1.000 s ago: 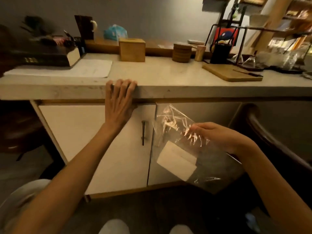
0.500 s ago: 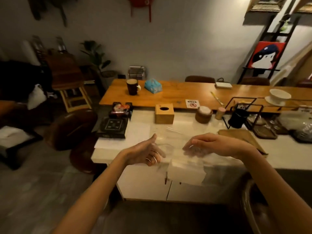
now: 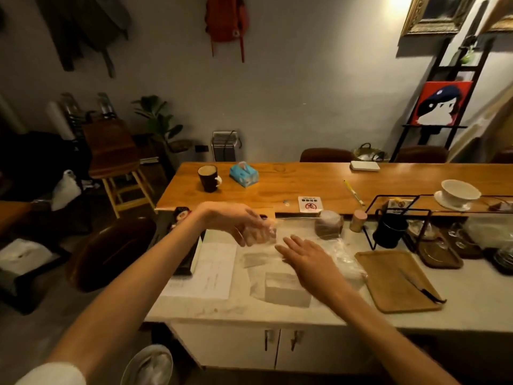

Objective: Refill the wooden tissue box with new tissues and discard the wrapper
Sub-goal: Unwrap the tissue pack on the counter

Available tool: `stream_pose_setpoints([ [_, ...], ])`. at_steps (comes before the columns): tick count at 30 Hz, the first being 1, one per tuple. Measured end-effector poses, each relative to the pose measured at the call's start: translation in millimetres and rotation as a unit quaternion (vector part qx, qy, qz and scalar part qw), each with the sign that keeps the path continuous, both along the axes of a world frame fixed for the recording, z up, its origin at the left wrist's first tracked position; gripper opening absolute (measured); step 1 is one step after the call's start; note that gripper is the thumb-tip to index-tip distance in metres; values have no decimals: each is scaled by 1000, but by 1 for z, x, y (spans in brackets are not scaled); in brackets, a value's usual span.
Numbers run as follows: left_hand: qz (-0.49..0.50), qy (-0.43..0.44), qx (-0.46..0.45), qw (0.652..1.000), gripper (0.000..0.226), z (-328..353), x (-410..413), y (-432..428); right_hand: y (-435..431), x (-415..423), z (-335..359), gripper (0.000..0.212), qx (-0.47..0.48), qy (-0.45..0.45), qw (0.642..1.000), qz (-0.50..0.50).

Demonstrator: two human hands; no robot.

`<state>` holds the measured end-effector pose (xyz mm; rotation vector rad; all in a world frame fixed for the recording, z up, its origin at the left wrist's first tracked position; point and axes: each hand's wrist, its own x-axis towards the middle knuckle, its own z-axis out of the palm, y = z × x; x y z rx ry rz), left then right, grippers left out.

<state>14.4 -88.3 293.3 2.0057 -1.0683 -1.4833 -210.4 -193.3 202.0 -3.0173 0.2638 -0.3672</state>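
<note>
Head view: left hand (image 3: 247, 226) raised over pale counter (image 3: 472, 309), fingers curled in front of wooden tissue box (image 3: 268, 213), which is mostly hidden behind hand at counter's far edge; cannot tell whether fingers grip box. Right hand (image 3: 308, 259) flat, fingers spread loose, holding nothing, resting over clear wrapper (image 3: 344, 254). Wrapper lies crumpled on counter, white tissue pack (image 3: 286, 290) inside it near front edge. Paper sheet (image 3: 213, 270) just left of the pack. Wooden tray (image 3: 394, 279) just right of wrapper.
</note>
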Motion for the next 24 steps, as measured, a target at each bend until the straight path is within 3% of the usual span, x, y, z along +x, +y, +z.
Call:
stream_pose_setpoints([
  [3,12,-123,-70,990,27,-22,4,-22,-19,17,-27,48,-4,2,999,-42],
  [7,77,-160,-182,967,14,-46,9,-29,-28,23,-42,70,15,40,999,-22],
  [12,68,-220,-223,947,16,-82,9,-16,-39,40,-15,61,25,-173,984,-32],
  [14,78,-223,-231,944,16,-84,16,-15,-53,58,-1,68,-5,-130,990,-50],
  [19,-7,-292,-258,921,27,-64,43,-19,-93,82,33,23,99,35,992,-64],
  [24,-18,-244,-258,934,25,-47,74,-11,-136,68,67,16,93,178,975,-97],
])
